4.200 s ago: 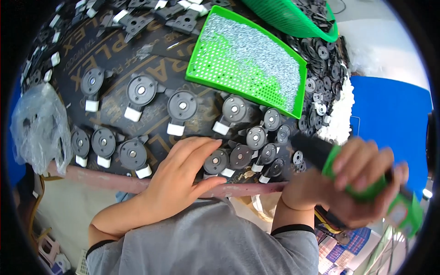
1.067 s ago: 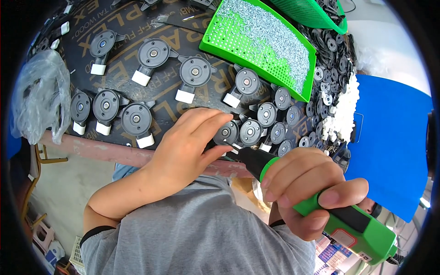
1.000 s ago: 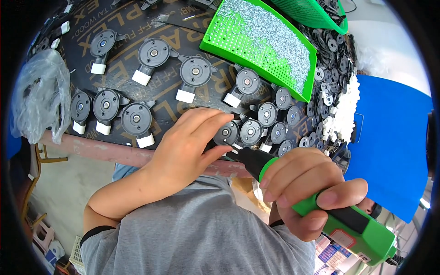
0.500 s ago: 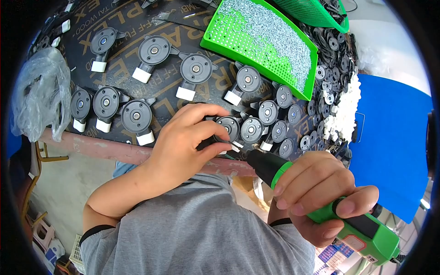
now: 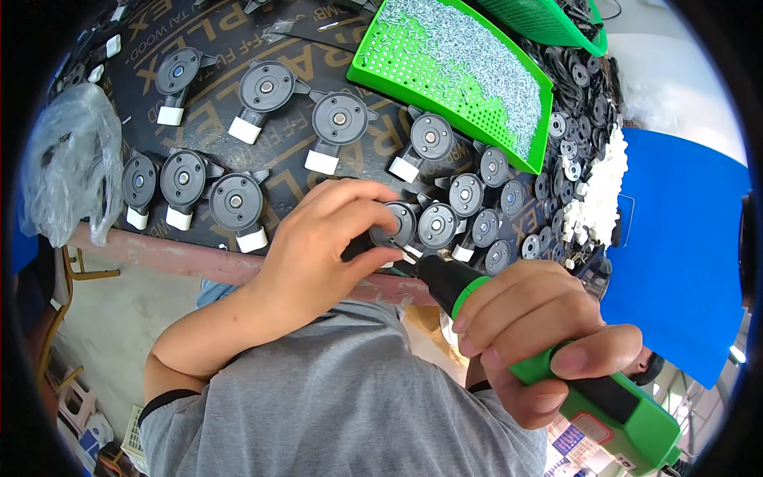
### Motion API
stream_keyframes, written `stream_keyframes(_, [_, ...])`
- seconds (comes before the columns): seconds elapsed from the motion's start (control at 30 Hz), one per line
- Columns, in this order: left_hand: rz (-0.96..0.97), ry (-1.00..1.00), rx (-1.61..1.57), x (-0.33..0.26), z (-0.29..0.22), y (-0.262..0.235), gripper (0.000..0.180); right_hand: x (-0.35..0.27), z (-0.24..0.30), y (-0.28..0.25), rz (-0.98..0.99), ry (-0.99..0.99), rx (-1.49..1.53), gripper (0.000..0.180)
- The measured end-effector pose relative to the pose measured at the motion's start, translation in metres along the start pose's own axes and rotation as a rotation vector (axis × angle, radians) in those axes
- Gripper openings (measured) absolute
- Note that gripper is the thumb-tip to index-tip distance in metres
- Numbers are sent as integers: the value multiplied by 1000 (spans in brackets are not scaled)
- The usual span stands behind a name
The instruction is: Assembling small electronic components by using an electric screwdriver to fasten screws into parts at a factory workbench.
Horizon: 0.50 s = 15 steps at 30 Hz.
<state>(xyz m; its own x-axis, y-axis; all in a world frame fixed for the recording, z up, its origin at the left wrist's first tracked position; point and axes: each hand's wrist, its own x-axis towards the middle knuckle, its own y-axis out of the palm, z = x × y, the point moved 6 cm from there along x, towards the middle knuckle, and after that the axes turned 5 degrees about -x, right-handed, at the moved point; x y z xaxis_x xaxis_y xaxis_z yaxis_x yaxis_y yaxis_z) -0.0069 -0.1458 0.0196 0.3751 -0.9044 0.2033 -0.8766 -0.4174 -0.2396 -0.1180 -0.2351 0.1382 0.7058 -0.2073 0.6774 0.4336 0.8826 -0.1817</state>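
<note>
My right hand [image 5: 548, 322] is wrapped round a green and black electric screwdriver [image 5: 636, 425]. Its thin bit [image 5: 406, 249] points to the upper left and meets, or nearly meets, the lower edge of a black round plastic part [image 5: 404, 225]. Thumb and fingers of my left hand [image 5: 314, 238] grip this part from its left side, hiding some of it. Close by on the right lies a similar round part [image 5: 437, 226], with several more behind it. Whether a screw sits under the bit is too small to tell.
A green perforated tray [image 5: 429, 89] of small silvery screws stands at the back. Assembled black parts with white ends, such as one at the left [image 5: 237, 203], are spread over the dark table. Piled white pieces [image 5: 596, 195], a blue panel [image 5: 675, 262] and a plastic bag [image 5: 71, 163] flank them.
My right hand has moved the screwdriver up and left, bringing its bit to the lower edge of the held part. My left hand has stayed nearly still.
</note>
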Motion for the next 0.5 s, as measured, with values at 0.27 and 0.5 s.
stream_keyframes(0.27, [-12, -12, 38, 0, 0, 0, 45, 3, -3, 11, 19, 129, -25, 25])
stream_keyframes(0.5, [-21, 36, 100, -1, -6, 3, 49, 14, -7, 2, 96, 95, 16, 26])
